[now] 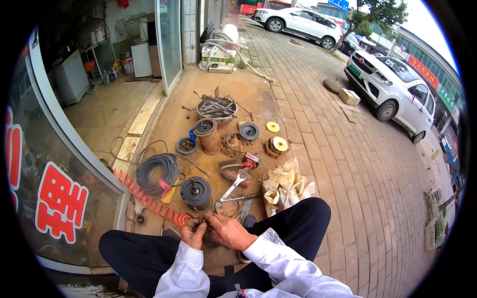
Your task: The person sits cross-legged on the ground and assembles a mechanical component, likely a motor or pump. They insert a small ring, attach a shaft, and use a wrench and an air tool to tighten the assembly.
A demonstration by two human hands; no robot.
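My left hand [194, 234] and my right hand [231, 232] meet low in the middle, between my knees. Fingertips of both pinch a small dark piece [201, 218] whose kind I cannot make out. A red-orange coiled air hose [154, 204] runs up to my left fingers; whether it joins the piece is hidden. Just beyond the hands stands a dark grey motor-like cylinder [195, 192] with a shaft pointing up. An adjustable wrench [233, 186] lies to its right, beside a long metal tool [241, 197]. Behind the wrench is a red-and-black power tool [248, 161].
A basin of tools [217, 110], a rusty cylinder [207, 136] and a black round cover [248, 131] lie farther off. Coiled grey cable [158, 171] sits at left, near a glass door [64, 188]. Crumpled plastic bags [288, 186] stand by my right knee. White cars [392, 87] are parked beyond.
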